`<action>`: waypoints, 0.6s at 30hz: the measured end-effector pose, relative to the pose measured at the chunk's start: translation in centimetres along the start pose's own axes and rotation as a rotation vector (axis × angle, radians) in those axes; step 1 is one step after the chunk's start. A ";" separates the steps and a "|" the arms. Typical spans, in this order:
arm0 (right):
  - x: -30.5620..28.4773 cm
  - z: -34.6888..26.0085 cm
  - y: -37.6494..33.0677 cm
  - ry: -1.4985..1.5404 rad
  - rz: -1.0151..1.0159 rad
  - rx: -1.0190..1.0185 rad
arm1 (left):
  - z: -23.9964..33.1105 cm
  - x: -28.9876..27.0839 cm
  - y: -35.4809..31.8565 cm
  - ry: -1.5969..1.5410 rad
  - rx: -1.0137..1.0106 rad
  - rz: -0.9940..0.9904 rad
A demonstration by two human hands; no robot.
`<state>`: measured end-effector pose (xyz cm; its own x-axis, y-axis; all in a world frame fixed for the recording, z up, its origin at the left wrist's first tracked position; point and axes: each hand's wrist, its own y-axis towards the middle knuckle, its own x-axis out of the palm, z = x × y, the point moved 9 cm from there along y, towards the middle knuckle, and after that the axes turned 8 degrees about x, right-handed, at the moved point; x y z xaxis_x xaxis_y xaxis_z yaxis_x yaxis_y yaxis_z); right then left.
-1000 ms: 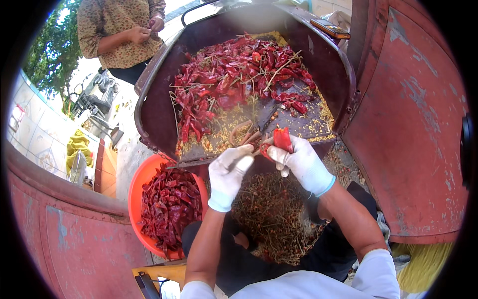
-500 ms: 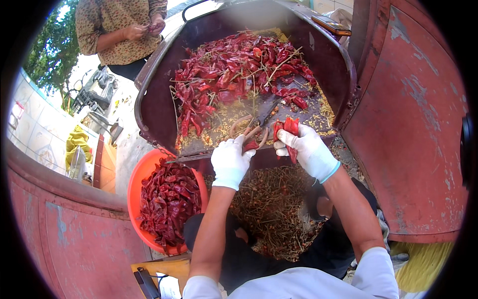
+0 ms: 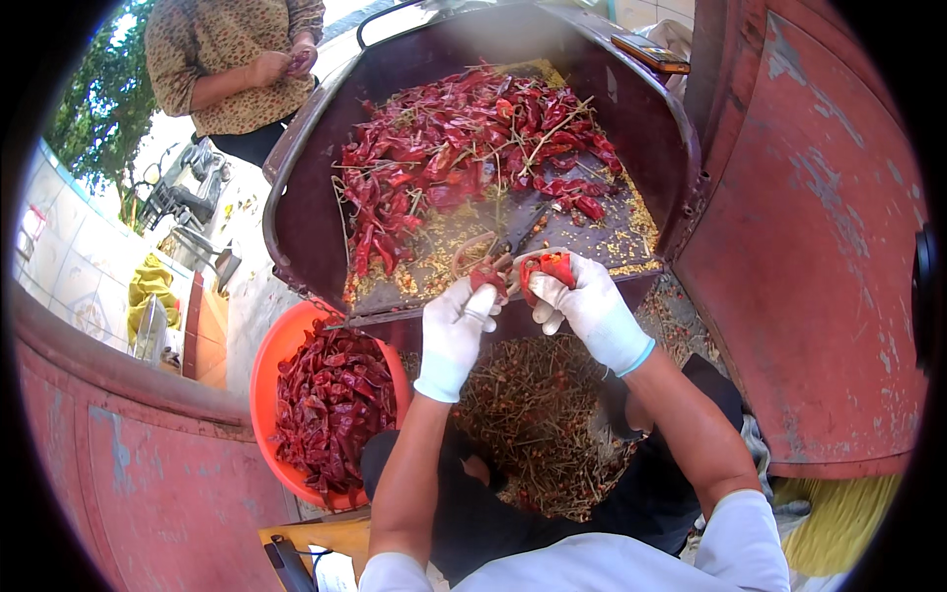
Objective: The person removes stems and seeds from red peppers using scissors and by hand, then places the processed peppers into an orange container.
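My left hand (image 3: 459,321), in a white glove with a pale blue cuff, pinches a piece of dried red chili (image 3: 487,277) at the near edge of the metal tray (image 3: 414,314). Close beside it, my right hand (image 3: 592,308), gloved the same way, grips an opened dried red chili (image 3: 548,264) between thumb and fingers. Scissors (image 3: 472,253) lie just beyond both hands, handles toward me, partly hidden by the hands and chilies. Farther back, a heap of dried red chilies (image 3: 444,148) with stems covers much of the tray, with yellow seeds scattered around it.
An orange tub (image 3: 264,390) of red chili pieces stands left of my knees. Stems and debris (image 3: 538,414) cover the ground between my legs. Red metal panels (image 3: 799,227) flank both sides. A phone-like device (image 3: 651,51) rests on the tray's far right rim. Another person (image 3: 232,69) stands far left.
My hands have come closer together, the right one moving left and the left one slightly lower. The chili in my right hand has been turned and now shows its inside.
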<state>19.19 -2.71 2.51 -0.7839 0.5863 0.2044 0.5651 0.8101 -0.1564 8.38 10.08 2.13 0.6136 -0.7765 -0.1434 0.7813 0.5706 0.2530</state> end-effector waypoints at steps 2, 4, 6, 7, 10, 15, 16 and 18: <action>0.7 -0.2 -0.3 0.040 -0.029 -0.008 | 0.5 0.2 -0.3 0.092 0.018 -0.024; 1.6 -0.6 -0.6 0.071 -0.061 -0.036 | 0.3 -0.1 -0.5 0.241 0.133 0.008; 1.8 -0.1 -0.5 0.091 -0.061 -0.032 | 1.0 0.1 -0.7 0.374 0.214 0.039; 1.9 0.0 -0.5 0.101 -0.062 -0.031 | 1.0 0.3 -0.7 0.380 0.211 0.040; 2.3 0.0 -0.5 0.097 -0.067 -0.024 | 1.3 0.5 -0.7 0.459 0.225 0.030; 2.9 -0.6 -0.9 -0.040 -0.054 -0.040 | 1.4 0.8 -0.9 0.652 0.303 -0.024; 3.0 -0.5 -0.9 -0.043 -0.055 -0.034 | 1.1 0.9 -1.0 0.700 0.332 -0.032; 3.0 -0.3 -1.0 -0.061 -0.059 -0.028 | 0.3 1.2 -1.0 0.699 0.335 -0.082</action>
<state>16.35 -1.75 3.57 -0.8297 0.5370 0.1526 0.5242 0.8434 -0.1181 8.26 8.53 1.94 0.5722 -0.4006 -0.7156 0.8191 0.3210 0.4753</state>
